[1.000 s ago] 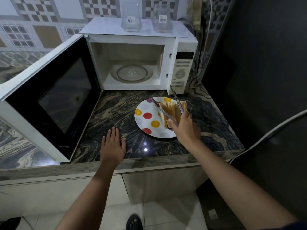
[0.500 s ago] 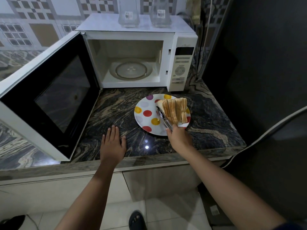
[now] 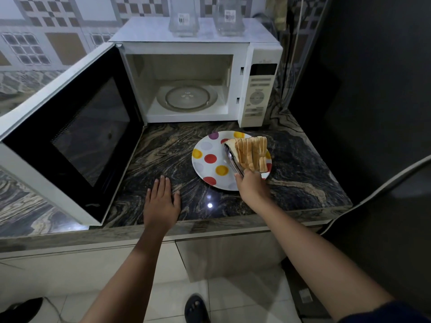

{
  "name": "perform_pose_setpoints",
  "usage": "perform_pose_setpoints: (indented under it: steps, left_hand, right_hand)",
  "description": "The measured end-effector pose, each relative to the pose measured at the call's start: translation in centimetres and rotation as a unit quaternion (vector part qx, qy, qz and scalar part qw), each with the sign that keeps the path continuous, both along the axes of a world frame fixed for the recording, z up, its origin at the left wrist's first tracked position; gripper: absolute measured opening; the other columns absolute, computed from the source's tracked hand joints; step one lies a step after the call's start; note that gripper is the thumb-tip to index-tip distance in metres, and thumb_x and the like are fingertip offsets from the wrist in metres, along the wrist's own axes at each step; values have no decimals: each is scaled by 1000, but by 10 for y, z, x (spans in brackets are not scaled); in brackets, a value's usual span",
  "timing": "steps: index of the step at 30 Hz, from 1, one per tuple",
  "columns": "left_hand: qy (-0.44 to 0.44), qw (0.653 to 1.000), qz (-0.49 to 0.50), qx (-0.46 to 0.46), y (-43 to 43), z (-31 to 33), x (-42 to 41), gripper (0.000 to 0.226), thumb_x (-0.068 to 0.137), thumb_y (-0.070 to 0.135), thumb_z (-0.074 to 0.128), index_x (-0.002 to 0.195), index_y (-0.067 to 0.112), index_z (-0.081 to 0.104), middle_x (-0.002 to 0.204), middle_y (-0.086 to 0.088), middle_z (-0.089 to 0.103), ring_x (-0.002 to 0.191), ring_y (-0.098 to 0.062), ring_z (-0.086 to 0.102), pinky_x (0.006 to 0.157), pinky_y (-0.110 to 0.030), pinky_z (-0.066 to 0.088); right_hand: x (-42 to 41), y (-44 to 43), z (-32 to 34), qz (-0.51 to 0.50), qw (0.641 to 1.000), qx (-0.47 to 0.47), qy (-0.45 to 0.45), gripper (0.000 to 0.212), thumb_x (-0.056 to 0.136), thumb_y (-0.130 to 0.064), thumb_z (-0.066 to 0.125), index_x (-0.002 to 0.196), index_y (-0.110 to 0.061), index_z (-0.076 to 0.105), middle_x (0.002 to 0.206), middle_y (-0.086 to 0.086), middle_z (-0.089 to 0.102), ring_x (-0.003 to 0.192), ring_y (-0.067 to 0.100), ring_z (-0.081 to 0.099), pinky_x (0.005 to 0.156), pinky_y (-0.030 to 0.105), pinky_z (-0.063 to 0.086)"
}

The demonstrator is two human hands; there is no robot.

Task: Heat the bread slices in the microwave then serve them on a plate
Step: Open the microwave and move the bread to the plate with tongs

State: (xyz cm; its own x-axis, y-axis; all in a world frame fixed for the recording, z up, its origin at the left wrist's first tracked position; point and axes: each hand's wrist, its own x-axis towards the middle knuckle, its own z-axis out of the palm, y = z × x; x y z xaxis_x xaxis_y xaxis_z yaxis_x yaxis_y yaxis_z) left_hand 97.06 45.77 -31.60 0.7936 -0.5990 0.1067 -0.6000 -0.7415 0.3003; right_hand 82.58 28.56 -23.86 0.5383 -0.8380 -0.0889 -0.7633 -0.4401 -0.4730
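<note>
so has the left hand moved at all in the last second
No. The left hand lies flat on the counter just right of the open microwave door's lower corner, as before.

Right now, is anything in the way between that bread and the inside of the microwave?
Nothing visible: the microwave door is wide open, its glass turntable bare, and the counter between it and the bread slices is clear.

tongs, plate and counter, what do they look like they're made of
Tongs: likely polished metal, thin silvery arms with bright glints. Plate: glossy white with coloured dots, ceramic or melamine; the look leaves it open. Counter: polished stone, probably granite or marble, dark with tan swirling veins and a mirror-like reflection of a light.
</note>
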Motion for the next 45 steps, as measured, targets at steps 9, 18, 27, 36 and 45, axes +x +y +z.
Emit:
perform_pose_setpoints:
  steps: [9,18,27,36,45]
  left_hand:
    - [0,1000,0,0,0,0,1,59,97,40,23,148,11,18,157,-4,15,146,-17,8,119,-35,2]
    - [2,1000,-3,-1,1,-2,1,59,97,41,21,148,11,18,157,-4,15,146,-17,8,118,-34,2]
    - [0,1000,-10,-10,1,-2,2,61,95,41,21,148,10,19,157,-4,16,146,-17,9,118,-35,3]
    - [70,998,3,-1,-11,14,10,56,96,35,39,144,7,30,154,-10,26,143,-24,20,116,-38,16]
    - [580,659,14,-479,-56,124,2,55,93,52,39,127,9,44,119,-13,59,113,-24,57,98,-33,42]
  right_hand:
    - [10,-5,-1,-1,999,11,30,37,99,-35,38,117,-8,55,112,14,58,100,33,58,69,32,38]
    - [25,-6,-2,-45,999,18,20,35,98,-32,40,116,-6,56,116,14,60,104,32,59,70,31,39]
    - [28,-5,-3,-42,999,27,9,35,98,-32,41,117,-5,54,117,15,59,105,33,58,72,32,40]
    - [16,-12,25,66,995,52,-54,36,97,-38,42,112,-9,56,98,13,62,92,31,59,67,29,37]
    - [8,-16,76,233,947,138,-172,31,95,-35,49,70,-17,51,62,3,45,49,11,43,51,30,37]
